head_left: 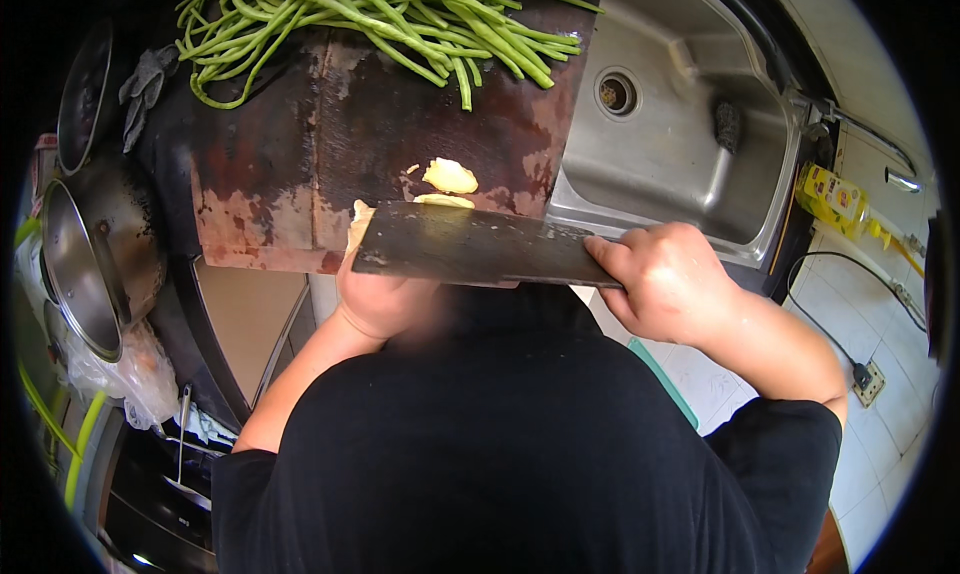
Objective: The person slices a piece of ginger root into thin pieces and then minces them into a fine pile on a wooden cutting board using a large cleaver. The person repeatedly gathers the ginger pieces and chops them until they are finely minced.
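My right hand (665,279) is wrapped round the handle of a wide, dark-bladed cleaver (460,242). The blade lies across the near edge of the worn, reddish-brown cutting board (255,209). Behind its left end is my left hand (385,302), closed, its fingers mostly hidden by the steel. A pale tan piece of ginger (358,224) sticks up from that hand beside the blade's corner. Just beyond the cleaver, cut yellow ginger slices (450,176) rest on the board, one partly against the blade's far edge.
Long green beans (380,19) are heaped at the board's far side. To the right is a steel sink (660,144) with a dark scrubber (727,126) and a yellow detergent bottle (832,199). Pans and a glass lid (82,269) crowd the left, near a plastic bag (140,374).
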